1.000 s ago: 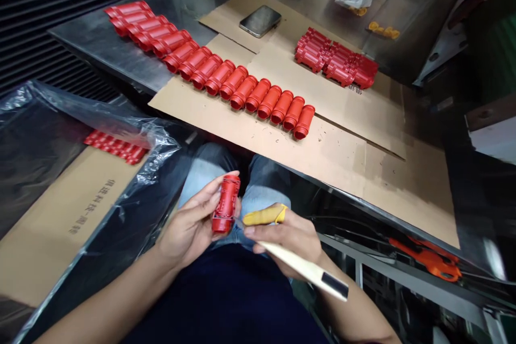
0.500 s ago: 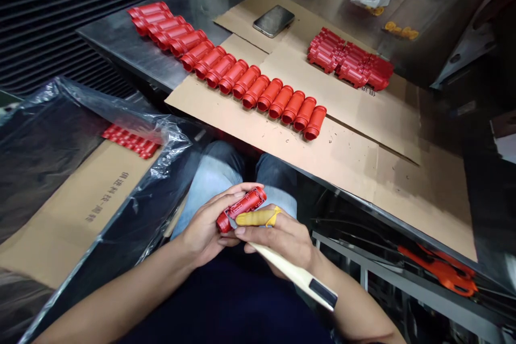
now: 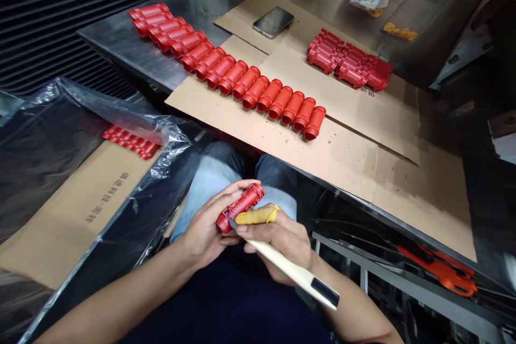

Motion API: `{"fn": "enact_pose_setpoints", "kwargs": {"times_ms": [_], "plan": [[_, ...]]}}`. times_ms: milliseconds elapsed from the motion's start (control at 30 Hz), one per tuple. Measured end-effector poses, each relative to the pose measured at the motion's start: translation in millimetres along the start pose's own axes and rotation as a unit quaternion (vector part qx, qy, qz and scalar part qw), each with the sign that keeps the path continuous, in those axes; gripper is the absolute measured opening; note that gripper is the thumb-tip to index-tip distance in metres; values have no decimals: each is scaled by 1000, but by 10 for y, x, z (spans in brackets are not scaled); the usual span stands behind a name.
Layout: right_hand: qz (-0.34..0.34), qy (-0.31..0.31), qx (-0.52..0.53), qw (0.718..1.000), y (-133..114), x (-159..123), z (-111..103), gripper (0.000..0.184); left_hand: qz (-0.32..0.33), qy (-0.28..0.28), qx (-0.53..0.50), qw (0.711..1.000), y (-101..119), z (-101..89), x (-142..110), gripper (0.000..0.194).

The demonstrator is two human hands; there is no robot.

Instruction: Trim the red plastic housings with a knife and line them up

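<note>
My left hand (image 3: 205, 226) is closed around a red ribbed plastic tube (image 3: 244, 201), held tilted above my lap. In my right hand (image 3: 282, 236) is a knife with a long cream handle (image 3: 290, 269) and a dark patch near its end. The short grey blade (image 3: 231, 222) touches or nearly touches the tube's lower part; the exact contact is too small to tell. A yellow finger cot (image 3: 256, 216) covers my right index finger, which lies along the knife by the blade.
A row of similar red tubes (image 3: 245, 79) runs across cardboard (image 3: 363, 166) and the metal table (image 3: 116, 43). Behind are stacked red parts (image 3: 349, 62) and a phone (image 3: 273, 22). At left, a plastic-lined box (image 3: 60, 226) holds more red pieces. Orange-handled pliers (image 3: 443, 274) lie below the right edge.
Both hands stay over my lap with the same holds. The tube has turned slightly in my left hand, and the knife's handle end has shifted a little right and down.
</note>
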State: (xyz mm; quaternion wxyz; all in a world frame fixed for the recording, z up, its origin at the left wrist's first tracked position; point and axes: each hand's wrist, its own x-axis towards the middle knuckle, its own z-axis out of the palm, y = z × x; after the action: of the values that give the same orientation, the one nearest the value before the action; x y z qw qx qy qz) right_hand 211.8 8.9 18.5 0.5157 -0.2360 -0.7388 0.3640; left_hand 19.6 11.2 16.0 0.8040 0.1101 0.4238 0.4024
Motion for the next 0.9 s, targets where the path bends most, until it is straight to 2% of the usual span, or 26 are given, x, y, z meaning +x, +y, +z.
{"fn": "enact_pose_setpoints", "kwargs": {"times_ms": [167, 333, 533, 900], "plan": [[5, -10, 21, 1000, 10, 5, -27, 44, -7, -10, -5, 1000, 2, 5, -2, 40], [4, -8, 7, 1000, 22, -8, -41, 48, -24, -22, -9, 999, 9, 3, 0, 42], [61, -28, 6, 998, -17, -24, -68, 62, -36, -29, -13, 999, 20, -1, -3, 43], [39, -26, -14, 999, -20, -20, -69, 61, -39, -28, -9, 999, 17, -1, -6, 44]]}}
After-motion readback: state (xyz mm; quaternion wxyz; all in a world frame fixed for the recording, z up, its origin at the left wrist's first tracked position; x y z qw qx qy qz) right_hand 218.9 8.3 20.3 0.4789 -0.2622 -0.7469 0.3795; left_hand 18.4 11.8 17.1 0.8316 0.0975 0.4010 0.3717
